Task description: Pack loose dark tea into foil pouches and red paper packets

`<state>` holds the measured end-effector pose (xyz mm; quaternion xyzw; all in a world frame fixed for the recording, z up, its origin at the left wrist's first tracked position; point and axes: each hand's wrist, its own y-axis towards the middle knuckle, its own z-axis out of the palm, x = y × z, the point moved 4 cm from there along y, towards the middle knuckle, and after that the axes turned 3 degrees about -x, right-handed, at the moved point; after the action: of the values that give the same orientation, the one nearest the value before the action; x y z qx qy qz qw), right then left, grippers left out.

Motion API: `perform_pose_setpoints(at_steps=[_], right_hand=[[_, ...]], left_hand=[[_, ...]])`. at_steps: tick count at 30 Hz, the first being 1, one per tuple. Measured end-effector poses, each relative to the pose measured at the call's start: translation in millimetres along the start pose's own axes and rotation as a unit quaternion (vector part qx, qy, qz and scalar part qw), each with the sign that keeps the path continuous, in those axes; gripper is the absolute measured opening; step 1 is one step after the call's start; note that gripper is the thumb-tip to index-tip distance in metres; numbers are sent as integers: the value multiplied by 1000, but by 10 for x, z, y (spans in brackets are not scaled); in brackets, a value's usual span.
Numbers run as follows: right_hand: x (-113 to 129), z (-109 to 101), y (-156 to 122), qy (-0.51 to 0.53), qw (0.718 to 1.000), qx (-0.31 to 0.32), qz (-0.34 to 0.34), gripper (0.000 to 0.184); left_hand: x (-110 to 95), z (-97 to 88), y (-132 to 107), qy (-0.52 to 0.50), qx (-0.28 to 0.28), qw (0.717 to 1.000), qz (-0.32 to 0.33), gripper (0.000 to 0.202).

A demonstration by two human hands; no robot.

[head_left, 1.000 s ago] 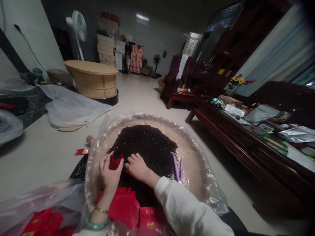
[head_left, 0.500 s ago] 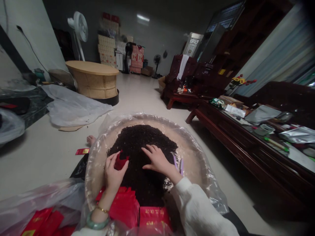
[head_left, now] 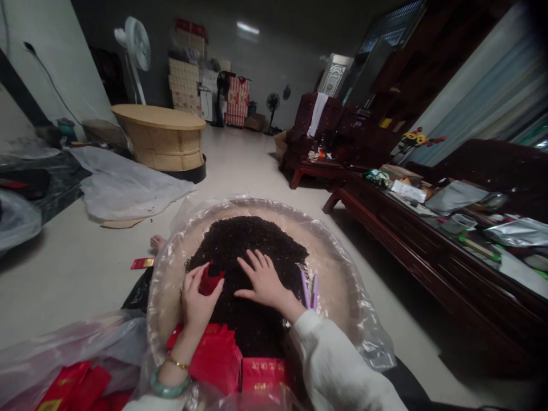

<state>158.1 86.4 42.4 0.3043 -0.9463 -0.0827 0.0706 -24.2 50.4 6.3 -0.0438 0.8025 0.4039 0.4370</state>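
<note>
My left hand (head_left: 199, 298) pinches a small red packet (head_left: 210, 282) between thumb and fingers, its mouth facing up. Beside it, my right hand (head_left: 264, 282) hovers over a heap of dark, loose, tea-like leaves (head_left: 252, 237), fingers spread and nothing in them. The heap lies in a wide round basket (head_left: 338, 251) lined with clear plastic. Along the near rim rest a stack of flat red packets (head_left: 216, 357) and another red pile with gold print (head_left: 264, 371). A two-pronged purple tool (head_left: 309, 288) lies right of the heap, partly behind my right wrist.
At the lower left, more red packets (head_left: 75, 385) lie in a clear plastic bag (head_left: 124, 337). One red packet (head_left: 142, 263) is on the floor near a bare foot (head_left: 157, 242). A long dark wooden table (head_left: 411, 251) stands right, a round woven stand (head_left: 165, 140) at the back left.
My right hand has shifted slightly left towards the red packet, its fingers still spread. The left hand keeps its pinch on the packet almost unmoved.
</note>
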Motion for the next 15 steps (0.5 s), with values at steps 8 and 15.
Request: perform_pose_setpoints(at_steps=[8, 15], right_hand=[[274, 257, 60, -47, 988, 14, -147, 40], [278, 302, 112, -62, 979, -10, -194, 48]], left_hand=[[1, -2, -3, 0, 4, 1000, -9, 42], [-2, 1, -1, 3, 6, 1000, -10, 41]])
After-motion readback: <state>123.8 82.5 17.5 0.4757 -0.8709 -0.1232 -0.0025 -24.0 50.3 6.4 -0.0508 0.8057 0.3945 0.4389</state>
